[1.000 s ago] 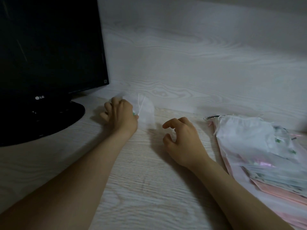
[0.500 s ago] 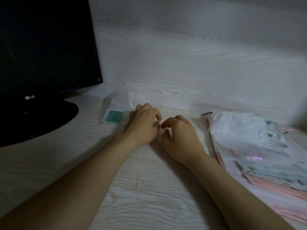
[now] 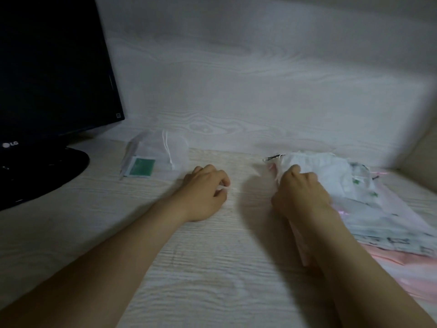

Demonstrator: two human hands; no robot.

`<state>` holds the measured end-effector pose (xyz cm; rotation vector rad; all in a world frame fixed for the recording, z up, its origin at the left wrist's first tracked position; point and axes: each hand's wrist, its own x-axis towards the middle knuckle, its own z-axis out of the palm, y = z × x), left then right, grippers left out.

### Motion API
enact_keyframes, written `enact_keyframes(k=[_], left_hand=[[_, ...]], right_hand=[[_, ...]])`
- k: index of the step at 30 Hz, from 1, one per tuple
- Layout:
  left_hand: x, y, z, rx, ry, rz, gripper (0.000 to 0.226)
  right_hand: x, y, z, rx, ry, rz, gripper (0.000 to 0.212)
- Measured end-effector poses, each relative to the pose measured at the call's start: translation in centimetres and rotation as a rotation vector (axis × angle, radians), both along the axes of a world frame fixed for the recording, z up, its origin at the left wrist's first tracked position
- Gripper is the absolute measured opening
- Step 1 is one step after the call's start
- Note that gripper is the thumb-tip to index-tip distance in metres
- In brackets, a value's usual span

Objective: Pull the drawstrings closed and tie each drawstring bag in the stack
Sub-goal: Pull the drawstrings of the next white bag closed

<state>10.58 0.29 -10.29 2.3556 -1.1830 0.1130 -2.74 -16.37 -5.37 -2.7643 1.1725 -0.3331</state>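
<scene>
Drawstring bags sit stacked at right; right hand grips the top white bag by its edge, left hand rests loosely curled, holding nothing. Black monitor reads "LG".

Monitor cut off at left and top edges; bag stack runs off the right. Right hand blurred, its fingertips hidden against the top bag; I can't confirm a grip.

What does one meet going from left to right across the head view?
monitor → small bag → left hand → stack of bags, with the right hand on its left end
</scene>
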Motion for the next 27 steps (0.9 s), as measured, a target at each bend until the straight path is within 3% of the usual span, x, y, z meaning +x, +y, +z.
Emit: enact_keyframes(k=[8,13,15,18,20,24,27], left_hand=[[-0.3,0.1,-0.1,0.001,-0.009,0.001,0.033],[-0.4,0.1,0.0,-0.045,0.0,0.007,0.033],[-0.4,0.0,0.0,-0.116,0.03,0.022,0.037],[-0.2,0.0,0.2,-0.282,0.155,0.054,0.04],[0.0,0.1,0.4,-0.41,0.201,0.113,0.044],[0.9,0.5,1.1,-0.649,0.23,0.177,0.073],[0.8,1.1,1.6,-0.757,0.264,0.145,0.083]], right_hand=[[-0.7,0.4,0.8,-0.11,-0.009,0.078,0.016],[-0.6,1.1,1.6,-0.219,-0.195,0.089,0.016],[-0.4,1.5,1.7,-0.27,-0.262,0.158,0.021],[0.3,2.1,1.4,-0.335,-0.398,0.395,0.062],[0.8,2.5,1.1,-0.313,-0.494,0.571,0.077],[1.5,3.3,0.4,-0.234,-0.627,0.796,0.073],[2.0,3.3,-0.1,-0.31,-0.633,0.779,0.06]])
